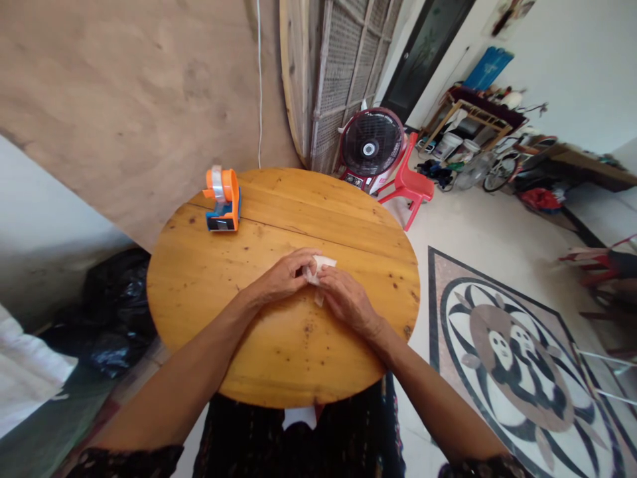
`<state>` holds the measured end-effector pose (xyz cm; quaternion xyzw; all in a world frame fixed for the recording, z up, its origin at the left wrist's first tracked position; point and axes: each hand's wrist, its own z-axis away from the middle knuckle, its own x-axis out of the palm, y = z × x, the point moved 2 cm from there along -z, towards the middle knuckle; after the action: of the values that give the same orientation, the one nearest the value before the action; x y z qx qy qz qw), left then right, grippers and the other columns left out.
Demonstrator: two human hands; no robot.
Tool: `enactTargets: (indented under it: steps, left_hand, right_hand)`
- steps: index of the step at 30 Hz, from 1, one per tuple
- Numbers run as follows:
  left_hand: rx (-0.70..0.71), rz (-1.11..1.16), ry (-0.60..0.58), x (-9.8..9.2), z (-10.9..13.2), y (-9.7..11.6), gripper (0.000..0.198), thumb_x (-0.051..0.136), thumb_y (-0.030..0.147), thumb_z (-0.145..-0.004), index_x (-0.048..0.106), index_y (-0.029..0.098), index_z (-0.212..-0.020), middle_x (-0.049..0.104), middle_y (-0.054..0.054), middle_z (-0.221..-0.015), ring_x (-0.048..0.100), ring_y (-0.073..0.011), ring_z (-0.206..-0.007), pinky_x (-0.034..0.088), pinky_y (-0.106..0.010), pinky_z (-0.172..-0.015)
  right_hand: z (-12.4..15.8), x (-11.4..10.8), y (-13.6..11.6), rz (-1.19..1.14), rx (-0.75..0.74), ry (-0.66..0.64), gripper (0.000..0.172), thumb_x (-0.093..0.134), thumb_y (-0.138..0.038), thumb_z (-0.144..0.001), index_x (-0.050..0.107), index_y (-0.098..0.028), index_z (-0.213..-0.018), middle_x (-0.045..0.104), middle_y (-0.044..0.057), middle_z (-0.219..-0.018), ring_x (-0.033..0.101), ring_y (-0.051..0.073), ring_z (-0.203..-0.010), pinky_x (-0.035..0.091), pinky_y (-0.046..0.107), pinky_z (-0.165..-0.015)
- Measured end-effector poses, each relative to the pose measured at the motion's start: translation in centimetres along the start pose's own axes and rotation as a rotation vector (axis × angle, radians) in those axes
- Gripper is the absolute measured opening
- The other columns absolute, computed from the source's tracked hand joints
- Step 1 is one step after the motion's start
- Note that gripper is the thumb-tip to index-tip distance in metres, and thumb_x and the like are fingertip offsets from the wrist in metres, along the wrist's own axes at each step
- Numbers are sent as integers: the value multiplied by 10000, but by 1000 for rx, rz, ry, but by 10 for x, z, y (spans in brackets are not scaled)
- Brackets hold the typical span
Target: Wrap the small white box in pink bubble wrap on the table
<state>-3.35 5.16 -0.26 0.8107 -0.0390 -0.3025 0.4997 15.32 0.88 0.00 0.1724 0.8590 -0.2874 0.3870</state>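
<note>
Over the middle of a round wooden table (269, 358), my two hands meet around a small white, crumpled piece that looks like paper or thin plastic (326, 261). My left hand (286, 275) has its fingers curled round the left side of it. From the right, my right hand (351, 299) pinches the same piece with bent fingers. A thin pale strip (319, 297) hangs below it, between the hands. Near the table's far left edge stands an orange and blue tape dispenser (229, 199) with a roll of clear tape on it, apart from both hands.
Behind the table a plywood panel (124, 86) leans at the left. A dark red fan (371, 143) and a red plastic chair (413, 176) stand past the far right edge. Black plastic bags (117, 312) lie at the left. A panda floor mosaic (517, 358) spreads at the right.
</note>
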Motion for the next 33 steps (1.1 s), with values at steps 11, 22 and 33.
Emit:
enactTargets:
  steps: [11, 22, 33]
  left_hand:
    - [-213, 303, -14, 0, 1, 16, 149, 571, 303, -793, 538, 170, -851, 598, -19, -838, 566, -145, -749, 464, -267, -687]
    - [-361, 5, 123, -6, 0, 13, 249, 489, 381, -847, 561, 168, -741, 539, 13, -658, 480, -132, -608, 371, -234, -546]
    - [-321, 244, -14, -6, -2, 17, 410, 599, 391, -790, 598, 181, -1142, 671, -59, -1063, 624, -224, -933, 498, -314, -793]
  right_hand:
    - [-9, -14, -5, -27, -3, 45, 408, 627, -246, -836, 510, -245, -1227, 631, 102, -1207, 547, 247, -1184, 431, 461, -999]
    - [-22, -5, 5, -286, 367, -6, 423, 722, -365, -750, 577, -199, -1112, 663, 91, -1077, 626, 223, -976, 493, 363, -869]
    - [-36, 11, 37, -895, 727, -1, 385, 779, -441, -661, 627, -177, -895, 693, 18, -786, 645, 145, -678, 527, 270, -658]
